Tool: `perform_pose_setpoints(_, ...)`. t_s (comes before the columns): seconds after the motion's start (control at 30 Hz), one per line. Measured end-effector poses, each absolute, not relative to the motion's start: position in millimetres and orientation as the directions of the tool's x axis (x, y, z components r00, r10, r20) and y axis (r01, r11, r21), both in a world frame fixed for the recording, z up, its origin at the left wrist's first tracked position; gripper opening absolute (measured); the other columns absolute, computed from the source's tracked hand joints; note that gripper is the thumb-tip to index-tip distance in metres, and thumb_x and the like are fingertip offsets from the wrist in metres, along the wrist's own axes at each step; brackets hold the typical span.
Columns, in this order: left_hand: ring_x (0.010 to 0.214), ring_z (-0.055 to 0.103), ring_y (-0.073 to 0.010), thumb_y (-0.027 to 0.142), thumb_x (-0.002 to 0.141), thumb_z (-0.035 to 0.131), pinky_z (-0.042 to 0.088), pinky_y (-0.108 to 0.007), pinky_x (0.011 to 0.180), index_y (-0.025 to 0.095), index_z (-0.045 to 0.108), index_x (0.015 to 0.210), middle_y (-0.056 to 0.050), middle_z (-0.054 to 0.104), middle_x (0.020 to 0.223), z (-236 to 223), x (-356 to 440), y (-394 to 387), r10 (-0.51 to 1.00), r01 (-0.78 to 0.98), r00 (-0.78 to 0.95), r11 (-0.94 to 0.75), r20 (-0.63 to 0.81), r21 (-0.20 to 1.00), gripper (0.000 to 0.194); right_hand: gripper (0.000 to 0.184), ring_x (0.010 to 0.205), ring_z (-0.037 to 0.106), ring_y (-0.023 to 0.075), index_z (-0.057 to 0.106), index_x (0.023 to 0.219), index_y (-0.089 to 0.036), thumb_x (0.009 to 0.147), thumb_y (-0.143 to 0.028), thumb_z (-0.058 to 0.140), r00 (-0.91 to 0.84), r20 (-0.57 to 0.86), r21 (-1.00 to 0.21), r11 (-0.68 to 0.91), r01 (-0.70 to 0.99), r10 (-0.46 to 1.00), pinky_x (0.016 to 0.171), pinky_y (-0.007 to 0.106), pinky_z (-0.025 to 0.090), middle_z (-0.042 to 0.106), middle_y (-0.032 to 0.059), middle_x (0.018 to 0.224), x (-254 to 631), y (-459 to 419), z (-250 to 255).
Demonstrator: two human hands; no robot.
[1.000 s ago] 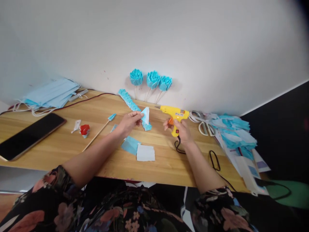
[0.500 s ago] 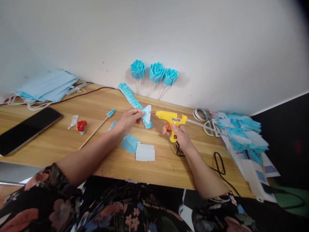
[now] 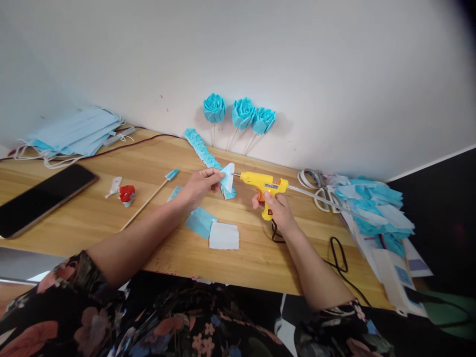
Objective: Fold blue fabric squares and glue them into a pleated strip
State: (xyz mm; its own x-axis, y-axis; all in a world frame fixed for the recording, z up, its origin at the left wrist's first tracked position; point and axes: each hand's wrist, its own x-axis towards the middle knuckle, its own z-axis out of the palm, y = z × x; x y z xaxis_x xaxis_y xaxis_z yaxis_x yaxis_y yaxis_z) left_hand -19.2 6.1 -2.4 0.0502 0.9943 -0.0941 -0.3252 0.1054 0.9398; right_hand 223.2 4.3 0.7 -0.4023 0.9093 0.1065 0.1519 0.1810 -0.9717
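The left hand (image 3: 203, 187) pinches a folded piece (image 3: 228, 173), partly hiding a ruffled strip (image 3: 202, 148); the right hand (image 3: 281, 209) grips a glue gun (image 3: 256, 179); phone (image 3: 46, 201) left, scissors (image 3: 327, 200) right.

The person's left forearm (image 3: 145, 235) is reaching far and rightward, the left grip (image 3: 204, 186) pinching thumb against fingers. The right forearm (image 3: 311, 263) is slanting far and leftward from the near right, the right grip (image 3: 279, 208) curling closed, its thumb pointing far-left.
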Motion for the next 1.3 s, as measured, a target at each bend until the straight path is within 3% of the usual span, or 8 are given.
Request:
perform_pose_setpoints(0.5,0.056,0.049,-0.0099,0.034,0.076,0.078,0.037,-0.026,0.059,0.016,0.068,0.068,0.0,0.058,0.061,-6,-20,8,0.997,-0.335,0.064,0.071,-0.053,0.939,0.022,0.054,0.062,0.051,0.0155,0.064,0.067,-0.02,0.088,-0.069,0.053,-0.387,0.108,-0.949,0.211,0.235,0.916,0.058,0.029,0.041,0.063,0.0034,0.068,225,4,1)
perform_pose_setpoints(0.77,0.055,0.048,-0.0099,0.037,0.077,0.076,0.036,-0.026,0.058,0.017,0.062,0.062,0.0,0.056,0.058,-5,-23,10,1.0,-0.339,-0.004,0.016,-0.018,0.941,0.029,0.034,0.088,0.066,0.0231,0.075,0.094,-0.024,0.093,-0.054,0.058,-0.402,0.202,-0.869,0.353,0.346,0.893,0.072,0.033,0.052,0.072,0.0059,0.09,234,-5,14)
perform_pose_setpoints(0.97,0.055,0.048,-0.0097,0.036,0.077,0.077,0.037,-0.026,0.058,0.016,0.062,0.063,0.0,0.057,0.058,-6,-22,11,1.0,-0.346,0.005,0.016,-0.015,0.938,0.028,0.039,0.081,0.066,0.0207,0.073,0.081,-0.022,0.094,-0.055,0.056,-0.454,0.218,-0.902,0.356,0.245,0.864,0.08,0.034,0.052,0.073,0.0057,0.085,228,-2,8)
perform_pose_setpoints(1.3,0.055,0.049,-0.0086,0.032,0.075,0.078,0.038,-0.024,0.057,0.016,0.065,0.067,0.001,0.057,0.059,-5,-21,10,0.999,-0.38,0.01,0.043,-0.042,0.924,0.022,0.041,0.066,0.059,0.0163,0.065,0.075,-0.019,0.093,-0.056,0.057,-0.471,0.231,-0.912,0.359,0.2,0.851,0.065,0.03,0.047,0.066,0.0036,0.07,227,1,5)
